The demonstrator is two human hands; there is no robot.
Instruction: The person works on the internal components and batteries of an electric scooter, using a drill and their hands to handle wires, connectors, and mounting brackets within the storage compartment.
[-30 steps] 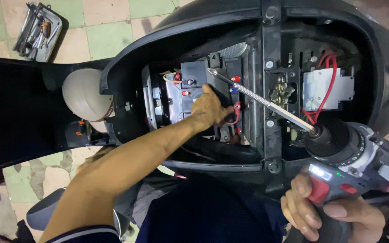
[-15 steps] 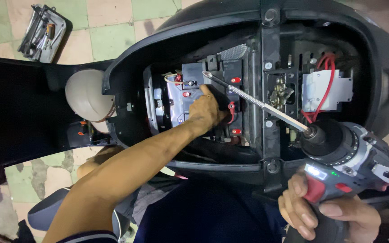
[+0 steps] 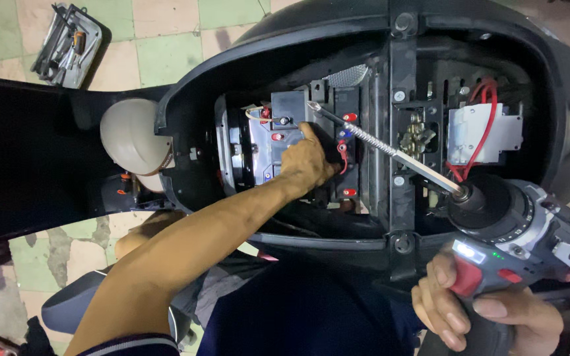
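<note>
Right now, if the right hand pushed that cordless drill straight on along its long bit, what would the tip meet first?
Probably the dark grey box-shaped module in the open black scooter compartment. The right hand aims the drill's long silver screwdriver bit at its edge, beside the left hand; depth is unclear.

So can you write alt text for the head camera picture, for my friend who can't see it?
A person's left hand reaches into an open scooter body and touches the battery, while the right hand grips a cordless drill whose long screwdriver bit points at it. A tool tray lies on the tiled floor.

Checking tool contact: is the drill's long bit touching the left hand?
No, the bit tip hangs just above the left hand, a gap between.
</note>
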